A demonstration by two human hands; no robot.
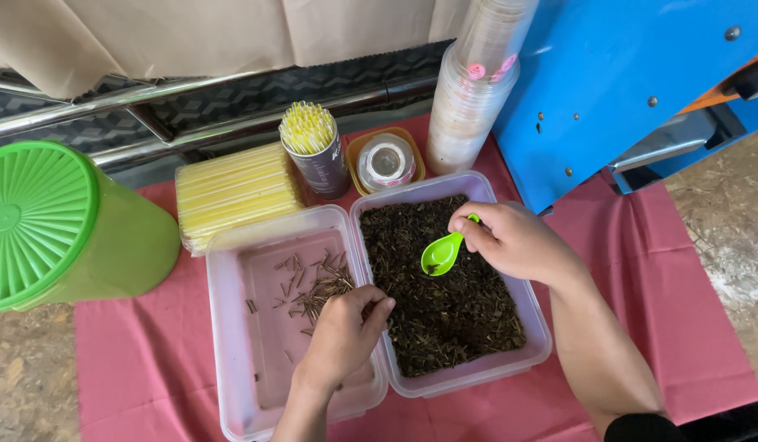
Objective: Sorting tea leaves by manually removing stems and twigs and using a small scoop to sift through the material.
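Pink-clothed tabletop [690, 327]: right hand [514, 241] grips a green spoon [441, 254] over dried leaves [444, 303], left hand [346, 327] pinches twigs [321, 286]; a careless nudge could spill them.

A table covered by a pink cloth [690, 270] carries two clear plastic tubs side by side at the centre: the left tub [231, 360] at 7 o'clock, the right tub [538, 327] at 5. A green lidded jug [59, 229] lies at 9, a pack of yellow straws [231, 192] at 11, a stack of clear cups [469, 106] at 1
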